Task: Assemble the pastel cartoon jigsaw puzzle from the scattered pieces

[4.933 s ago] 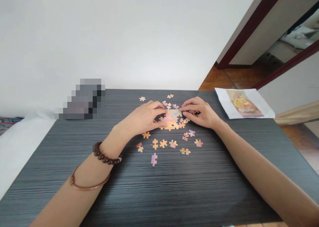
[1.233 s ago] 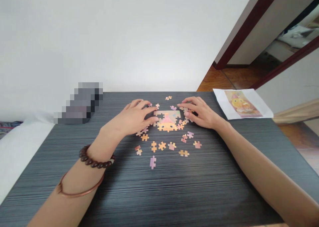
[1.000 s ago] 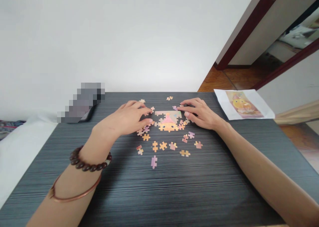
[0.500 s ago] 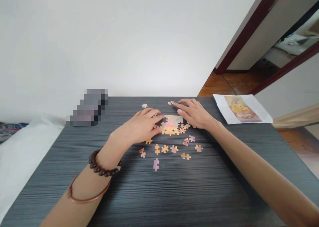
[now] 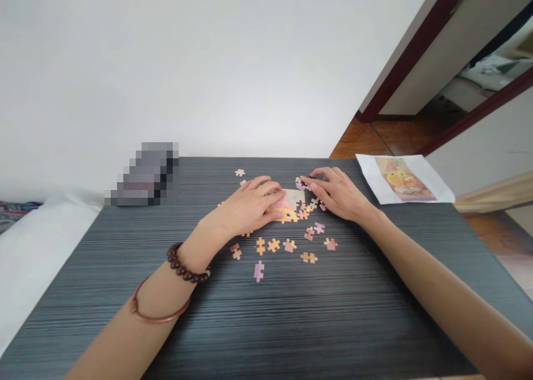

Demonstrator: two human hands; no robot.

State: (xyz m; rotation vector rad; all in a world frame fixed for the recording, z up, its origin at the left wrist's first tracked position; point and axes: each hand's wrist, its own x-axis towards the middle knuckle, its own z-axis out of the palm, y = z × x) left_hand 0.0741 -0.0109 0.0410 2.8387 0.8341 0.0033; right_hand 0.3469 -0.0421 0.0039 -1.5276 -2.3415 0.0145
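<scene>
In the head view, the puzzle [image 5: 296,196] lies mid-table [image 5: 291,319], partly covered by the left hand [image 5: 249,206], fingers and thumb parted, apparently so it is steadied. Pieces [image 5: 300,186] at its far right corner are seemingly touched by the right hand [image 5: 342,196], index and thumb apart. The sheet [image 5: 435,179] is probably placed for comparison. Since half a second ago, more puzzle has been covered by the left hand; the right hand has been drawn nearer.

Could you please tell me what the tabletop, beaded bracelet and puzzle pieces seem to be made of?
Tabletop: probably satin wood-look laminate, judging by its even dark grain lines and soft sheen. Beaded bracelet: perhaps polished wood, from its round dark-brown beads with small highlights. Puzzle pieces: likely matte printed cardboard, being thin and flat.
</scene>
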